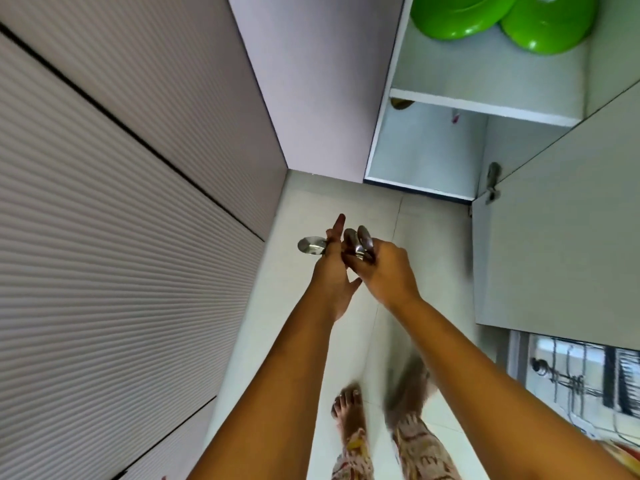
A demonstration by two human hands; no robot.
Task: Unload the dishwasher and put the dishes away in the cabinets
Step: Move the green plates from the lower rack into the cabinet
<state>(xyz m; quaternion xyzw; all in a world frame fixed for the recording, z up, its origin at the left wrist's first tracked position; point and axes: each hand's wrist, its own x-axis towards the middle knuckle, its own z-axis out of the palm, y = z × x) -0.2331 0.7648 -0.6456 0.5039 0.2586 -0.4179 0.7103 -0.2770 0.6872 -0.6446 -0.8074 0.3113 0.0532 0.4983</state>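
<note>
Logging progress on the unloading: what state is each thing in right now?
Single steel spoon: held in left hand, bowl poking out to the left.
Bundle of steel spoons: gripped in right hand.
White cabinet door: open.
Two green plastic bowls: on the cabinet's upper shelf.
Dishwasher wire rack: exposed, contents blurred.

We see the left forearm (pixel 277 375) and the right forearm (pixel 485 368) bare along their whole visible length, and the left hand (pixel 332 275) and right hand (pixel 389 271) bare as well. Well below the left hand we make out loose trousers (pixel 353 455) in pale beige cloth printed with brown and yellow shapes (blur smears the pattern). Between the trousers and the left hand, the left foot (pixel 348 407) is bare, toes showing; the right foot (pixel 408 382) is a blur.
</note>
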